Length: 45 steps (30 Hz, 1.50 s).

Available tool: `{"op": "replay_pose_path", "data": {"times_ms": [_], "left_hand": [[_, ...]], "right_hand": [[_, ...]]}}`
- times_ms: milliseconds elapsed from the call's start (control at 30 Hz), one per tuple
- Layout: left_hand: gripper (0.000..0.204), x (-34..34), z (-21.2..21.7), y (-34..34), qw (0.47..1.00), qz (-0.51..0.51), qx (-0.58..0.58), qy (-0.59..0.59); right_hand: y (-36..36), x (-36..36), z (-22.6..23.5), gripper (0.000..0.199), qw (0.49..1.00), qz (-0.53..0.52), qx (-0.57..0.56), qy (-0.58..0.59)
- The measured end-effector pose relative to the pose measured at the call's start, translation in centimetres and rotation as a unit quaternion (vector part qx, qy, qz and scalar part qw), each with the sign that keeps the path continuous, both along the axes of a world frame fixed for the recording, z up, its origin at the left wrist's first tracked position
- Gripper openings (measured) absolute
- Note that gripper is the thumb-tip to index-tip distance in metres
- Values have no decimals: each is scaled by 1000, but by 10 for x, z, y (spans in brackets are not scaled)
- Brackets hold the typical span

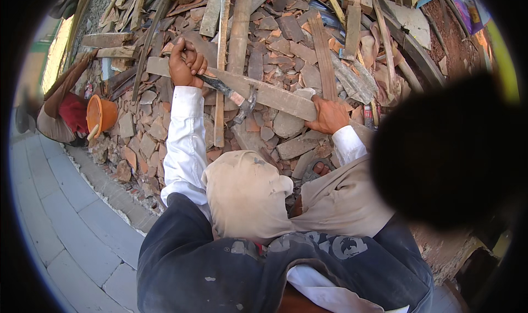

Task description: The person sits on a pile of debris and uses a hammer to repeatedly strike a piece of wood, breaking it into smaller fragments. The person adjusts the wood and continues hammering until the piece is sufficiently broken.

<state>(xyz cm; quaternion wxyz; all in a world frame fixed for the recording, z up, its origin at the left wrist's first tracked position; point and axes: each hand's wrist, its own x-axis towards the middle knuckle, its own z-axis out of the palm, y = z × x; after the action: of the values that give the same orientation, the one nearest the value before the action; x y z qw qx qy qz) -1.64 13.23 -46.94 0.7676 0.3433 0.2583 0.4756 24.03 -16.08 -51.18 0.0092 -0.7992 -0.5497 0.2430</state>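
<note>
A pile of broken tiles and timber (275,62) fills most of the ground ahead, with grey paving (82,219) along its left side. At the far left, a co-worker (63,117) is partly in view. Across the pile, in front of the person's knees, lies the plank (278,99) being worked on, slanting down from left to right. Beside the co-worker is an orange bucket (110,114). Over the middle of the plank is a hammer (246,105); whether its head touches the wood, I cannot tell.

The left hand (186,65) is closed round the hammer's handle. The right hand (329,115) grips the plank towards its right end, though how far the fingers wrap underneath is hidden.

The step in hand looks like hammer work on a steadied plank. The next move seems to call for a firm right-hand hold, clear of the head, and an accurate left-hand swing or pry.
</note>
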Motion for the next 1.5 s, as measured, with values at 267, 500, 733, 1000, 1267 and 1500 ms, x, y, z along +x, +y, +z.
{"op": "replay_pose_path", "data": {"times_ms": [267, 500, 733, 1000, 1267, 1500], "left_hand": [[23, 161, 39, -176, 751, -76, 513, 408], [32, 174, 8, -204, 705, -97, 541, 447], [28, 30, 27, -27, 990, -55, 101, 79], [28, 113, 48, -109, 919, 129, 286, 239], [33, 173, -22, -223, 694, -236, 558, 389], [26, 111, 55, -124, 874, -126, 380, 276]], "right_hand": [[-7, 1, -28, 63, 994, 42, 90, -45], [-12, 19, -62, 64, 978, 75, 186, -52], [-2, -10, -13, 63, 1000, 8, 13, -6], [4, -5, -12, 61, 999, 26, 11, -35], [-9, 0, -41, 62, 989, 54, 126, -48], [2, -9, -12, 61, 999, 12, 30, -16]]}}
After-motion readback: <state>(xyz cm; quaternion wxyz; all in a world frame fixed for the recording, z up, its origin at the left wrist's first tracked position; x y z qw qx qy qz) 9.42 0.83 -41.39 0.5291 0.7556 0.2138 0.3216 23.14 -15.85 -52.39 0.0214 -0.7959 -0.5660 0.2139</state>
